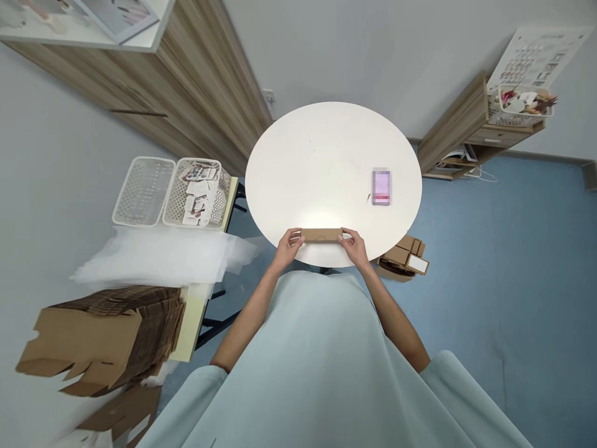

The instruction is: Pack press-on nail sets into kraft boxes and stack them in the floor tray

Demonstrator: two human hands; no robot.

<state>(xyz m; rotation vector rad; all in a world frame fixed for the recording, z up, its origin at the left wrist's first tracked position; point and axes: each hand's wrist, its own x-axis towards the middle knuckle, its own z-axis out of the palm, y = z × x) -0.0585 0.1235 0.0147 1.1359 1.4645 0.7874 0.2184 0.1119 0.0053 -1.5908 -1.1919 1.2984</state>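
A small brown cardboard box point(321, 235) is held level at the near edge of a round white table point(326, 149). My left hand point(288, 245) grips its left end, fingers behind and thumb in front. At the right end, my right hand point(355, 246) grips it the same way. The long side of the box faces me and looks closed. Whether it rests on the tabletop or hangs just above it, I cannot tell. Further right on the table lies a pinkish-purple rectangle point(381, 187), blurred into blocks.
To the left, a side table point(189, 342) bears white baskets point(145, 190), translucent plastic bags point(153, 255) and a stack of flattened cardboard boxes point(107, 336). More cardboard boxes point(401, 256) sit on the floor at right. A wooden cabinet point(205, 81) and a low shelf point(459, 121) flank the table.
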